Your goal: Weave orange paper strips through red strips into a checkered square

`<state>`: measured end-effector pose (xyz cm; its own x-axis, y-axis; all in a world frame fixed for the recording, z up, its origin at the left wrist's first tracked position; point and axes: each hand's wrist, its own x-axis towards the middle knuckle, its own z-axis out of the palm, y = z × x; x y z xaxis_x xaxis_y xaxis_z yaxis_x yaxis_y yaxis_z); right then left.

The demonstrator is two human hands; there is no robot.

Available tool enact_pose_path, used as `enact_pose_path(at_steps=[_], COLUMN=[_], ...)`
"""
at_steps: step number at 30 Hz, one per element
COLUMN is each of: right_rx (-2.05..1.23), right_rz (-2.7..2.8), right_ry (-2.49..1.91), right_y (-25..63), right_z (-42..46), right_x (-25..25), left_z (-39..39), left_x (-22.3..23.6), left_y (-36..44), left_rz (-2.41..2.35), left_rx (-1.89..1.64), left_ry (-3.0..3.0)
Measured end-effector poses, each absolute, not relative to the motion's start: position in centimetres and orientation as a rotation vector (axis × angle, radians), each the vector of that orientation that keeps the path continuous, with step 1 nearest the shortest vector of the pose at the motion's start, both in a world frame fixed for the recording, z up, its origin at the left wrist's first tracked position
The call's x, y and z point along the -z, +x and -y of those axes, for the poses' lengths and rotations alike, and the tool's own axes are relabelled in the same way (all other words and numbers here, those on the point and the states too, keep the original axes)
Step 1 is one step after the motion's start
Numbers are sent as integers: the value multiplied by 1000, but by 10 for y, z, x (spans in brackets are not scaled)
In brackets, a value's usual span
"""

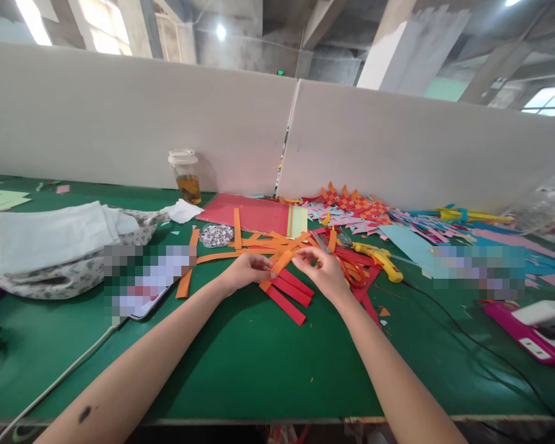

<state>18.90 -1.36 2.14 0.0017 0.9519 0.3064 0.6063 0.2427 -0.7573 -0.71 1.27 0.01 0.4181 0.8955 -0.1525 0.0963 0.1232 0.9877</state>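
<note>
An orange paper strip spans the gap between my hands above the green tabletop. My left hand pinches its left side, fingers curled inward. At its upper right end, my right hand grips it between thumb and fingertips. Just below, several red paper strips fan out toward the lower right; whether they are joined to the orange strip I cannot tell. More loose orange strips lie crisscrossed behind my hands. Scissors with orange handles are partly hidden beyond my right hand.
A yellow glue gun with a black cord lies to the right, near a magenta power strip. At left are a charging phone and a patterned cloth. A drink cup and woven paper fish stand farther back.
</note>
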Motion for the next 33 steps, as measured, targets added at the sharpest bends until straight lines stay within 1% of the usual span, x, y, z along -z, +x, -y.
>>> enact_pose_path(at_steps=[2, 3, 11, 18, 33], right_rx=[-720, -756, -787, -888, -890], right_rz=[1772, 1789, 1693, 1693, 1668], right_ry=[-1436, -1434, -1375, -1332, -1265], right_y=[185, 184, 182, 184, 179], right_z=[16, 17, 17, 14, 20], right_x=[-22, -21, -17, -12, -20], left_z=[-13, -14, -13, -14, -14], left_x=[1, 1, -1, 0, 4], left_y=[-7, -7, -7, -8, -8], left_rz=[-984, -979, -996, -975, -903], left_rx=[-752, -751, -764, -745, -698], left_ry=[1331, 1332, 1323, 1339, 1402])
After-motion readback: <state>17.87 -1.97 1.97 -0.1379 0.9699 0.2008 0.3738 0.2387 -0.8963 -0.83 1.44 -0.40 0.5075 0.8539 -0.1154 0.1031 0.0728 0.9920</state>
